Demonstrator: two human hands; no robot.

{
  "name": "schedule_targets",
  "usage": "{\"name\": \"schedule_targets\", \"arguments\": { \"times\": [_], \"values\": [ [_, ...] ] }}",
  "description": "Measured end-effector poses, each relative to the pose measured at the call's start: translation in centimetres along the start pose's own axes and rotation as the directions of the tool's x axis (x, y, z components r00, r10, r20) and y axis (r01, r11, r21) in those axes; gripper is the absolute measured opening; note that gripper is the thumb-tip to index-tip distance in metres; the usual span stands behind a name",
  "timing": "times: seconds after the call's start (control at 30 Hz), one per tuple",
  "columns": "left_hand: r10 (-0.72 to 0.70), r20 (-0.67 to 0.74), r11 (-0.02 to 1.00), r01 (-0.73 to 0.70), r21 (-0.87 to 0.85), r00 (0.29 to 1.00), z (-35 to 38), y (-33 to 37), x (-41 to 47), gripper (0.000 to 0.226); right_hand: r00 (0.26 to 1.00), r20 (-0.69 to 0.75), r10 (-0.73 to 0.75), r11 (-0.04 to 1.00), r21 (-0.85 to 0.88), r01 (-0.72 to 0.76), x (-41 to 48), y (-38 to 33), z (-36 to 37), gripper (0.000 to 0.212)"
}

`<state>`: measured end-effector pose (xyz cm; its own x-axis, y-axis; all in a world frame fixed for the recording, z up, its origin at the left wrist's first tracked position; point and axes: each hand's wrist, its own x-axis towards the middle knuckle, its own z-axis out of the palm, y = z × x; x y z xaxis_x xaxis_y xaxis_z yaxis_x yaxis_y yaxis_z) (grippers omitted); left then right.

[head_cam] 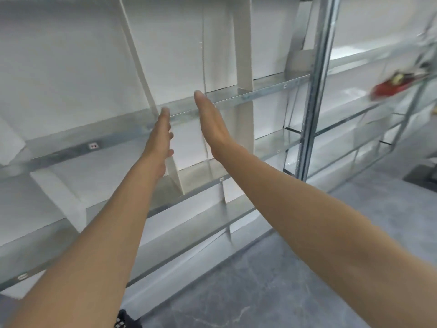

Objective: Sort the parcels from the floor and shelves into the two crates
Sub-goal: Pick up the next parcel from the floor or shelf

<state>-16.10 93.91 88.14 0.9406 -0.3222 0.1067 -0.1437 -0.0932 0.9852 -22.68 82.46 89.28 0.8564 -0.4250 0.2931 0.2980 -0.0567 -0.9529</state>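
Two bare forearms are stretched forward toward a metal shelving unit point(236, 95), and two hands are seen in front of its rails. The left hand point(160, 136) is held edge-on, its fingers point(164, 113) straight and pressed together, with nothing gripped. The right hand point(211, 121) is raised slightly higher, palm turned toward the left hand, its fingers point(199, 97) likewise straight and closed side by side, and nothing is held. Both sets of fingertips lie over one rail; whether it is touched cannot be told.

Three shelf levels can be counted behind the arms, and one upright steel post point(314, 91) stands to the right of the hands. One red item point(390, 85) is seen on a shelf at the far right, well apart from both hands; it is too blurred to be told as a parcel. One white shape point(9, 143) is cut off by the left edge, equally unclear. A grey floor point(272, 292) is seen below the shelving.
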Motion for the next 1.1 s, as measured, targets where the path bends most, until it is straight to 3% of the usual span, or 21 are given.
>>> {"name": "schedule_targets", "arguments": {
  "times": [0.3,0.43,0.67,0.83,1.1],
  "values": [
    [-0.054,0.351,0.998,0.034,0.061,0.935,18.2,-2.4,4.3,0.068,0.933,-0.355,0.062,0.990,-0.096,-0.102,0.8,4.4,-18.6,0.060],
    [-0.094,0.507,0.994,0.047,0.103,0.857,25.1,-4.5,5.8,0.066,0.867,-0.485,0.118,0.981,-0.076,-0.176,0.5,7.5,-24.9,0.063],
    [-0.173,0.731,0.983,0.070,0.170,0.661,34.4,-10.0,9.9,0.063,0.706,-0.685,0.183,0.957,-0.041,-0.288,1.3,13.7,-32.3,0.070],
    [-0.246,0.809,0.969,0.114,0.220,0.534,38.9,-13.9,12.8,0.064,0.596,-0.767,0.237,0.936,0.016,-0.352,1.9,17.9,-35.4,0.081],
    [-0.386,0.829,0.922,0.146,0.358,0.405,46.1,-20.1,15.6,0.063,0.481,-0.812,0.331,0.902,0.122,-0.415,2.2,24.7,-41.0,0.073]
  ]
}}
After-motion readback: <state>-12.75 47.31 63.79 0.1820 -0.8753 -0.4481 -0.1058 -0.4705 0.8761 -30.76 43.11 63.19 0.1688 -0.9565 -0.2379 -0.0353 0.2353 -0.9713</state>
